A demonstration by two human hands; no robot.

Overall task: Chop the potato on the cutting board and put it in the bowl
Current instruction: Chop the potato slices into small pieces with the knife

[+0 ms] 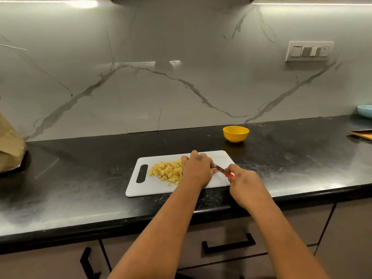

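A white cutting board (153, 188) lies on the black counter, its handle slot at the left. A heap of small yellow potato cubes (166, 171) sits on its middle. My left hand (198, 170) rests over the board just right of the heap, fingers curled down; what lies under it is hidden. My right hand (244, 183) grips the red handle of a knife (223, 171), whose blade points left toward my left hand. A yellow bowl (236, 133) stands behind the board to the right; its inside is not visible.
A brown paper bag (10, 146) stands at the far left of the counter (80, 178). At the far right are a light blue dish (365, 110) and a wooden board (362, 134). Drawer handles (229, 245) show below the counter edge.
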